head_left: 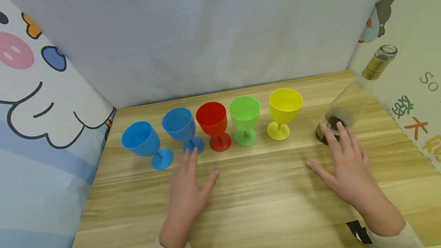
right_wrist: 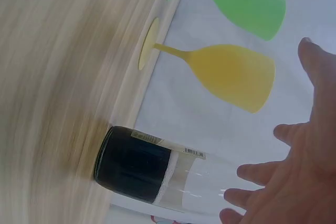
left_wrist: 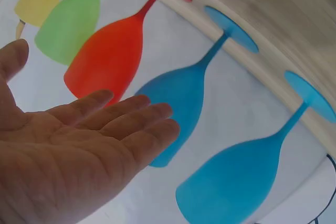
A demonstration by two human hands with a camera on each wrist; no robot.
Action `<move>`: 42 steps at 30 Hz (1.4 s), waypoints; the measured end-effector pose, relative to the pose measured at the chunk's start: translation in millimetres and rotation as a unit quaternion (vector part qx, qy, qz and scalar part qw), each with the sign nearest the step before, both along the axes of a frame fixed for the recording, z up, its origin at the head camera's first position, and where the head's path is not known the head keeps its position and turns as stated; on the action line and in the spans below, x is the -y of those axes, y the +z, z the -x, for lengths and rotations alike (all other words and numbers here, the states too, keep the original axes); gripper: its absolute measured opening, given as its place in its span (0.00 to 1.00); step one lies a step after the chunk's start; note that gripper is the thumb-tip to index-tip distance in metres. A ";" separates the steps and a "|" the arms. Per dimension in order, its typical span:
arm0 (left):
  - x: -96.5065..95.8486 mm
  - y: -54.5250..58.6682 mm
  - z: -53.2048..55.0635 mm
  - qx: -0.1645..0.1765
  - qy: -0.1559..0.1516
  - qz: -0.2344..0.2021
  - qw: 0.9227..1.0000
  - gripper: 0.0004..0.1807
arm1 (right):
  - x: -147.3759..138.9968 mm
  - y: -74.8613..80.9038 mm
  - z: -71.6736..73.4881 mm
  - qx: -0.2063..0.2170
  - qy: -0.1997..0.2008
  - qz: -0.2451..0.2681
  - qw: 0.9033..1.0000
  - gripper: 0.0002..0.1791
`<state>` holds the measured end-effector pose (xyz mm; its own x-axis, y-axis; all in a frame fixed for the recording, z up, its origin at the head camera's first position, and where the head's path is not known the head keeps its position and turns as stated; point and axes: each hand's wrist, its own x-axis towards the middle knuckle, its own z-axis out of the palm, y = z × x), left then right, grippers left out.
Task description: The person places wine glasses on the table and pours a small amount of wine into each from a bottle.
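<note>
Five is avoided here: several plastic goblets stand upright in a row. From the left come a blue goblet (head_left: 141, 139), a second blue goblet (head_left: 179, 125), a red goblet (head_left: 212, 119), a green goblet (head_left: 244, 114) and a yellow goblet (head_left: 285, 106). My left hand (head_left: 187, 192) is held with fingers extended just in front of the second blue goblet, holding nothing. On the right, a clear glass bottle (head_left: 351, 98) with dark liquid at its bottom stands uncapped. My right hand (head_left: 348, 171) reaches toward it, fingers spread; contact is hard to tell.
The wood-grain table (head_left: 255, 202) lies beneath everything. A pale cloth wall (head_left: 220, 30) rises close behind the goblets. Printed panels stand at both sides, a cartoon one (head_left: 44, 98) at left. A small black patch (head_left: 358, 232) lies beside the right wrist.
</note>
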<state>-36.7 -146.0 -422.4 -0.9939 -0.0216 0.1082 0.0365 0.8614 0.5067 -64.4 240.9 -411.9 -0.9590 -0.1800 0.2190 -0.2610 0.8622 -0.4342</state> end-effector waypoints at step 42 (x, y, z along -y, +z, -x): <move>-56.4 -10.7 15.9 -0.136 -0.122 -0.248 0.951 0.37 | -34.3 -3.5 6.6 -0.054 -0.042 0.124 0.990 0.55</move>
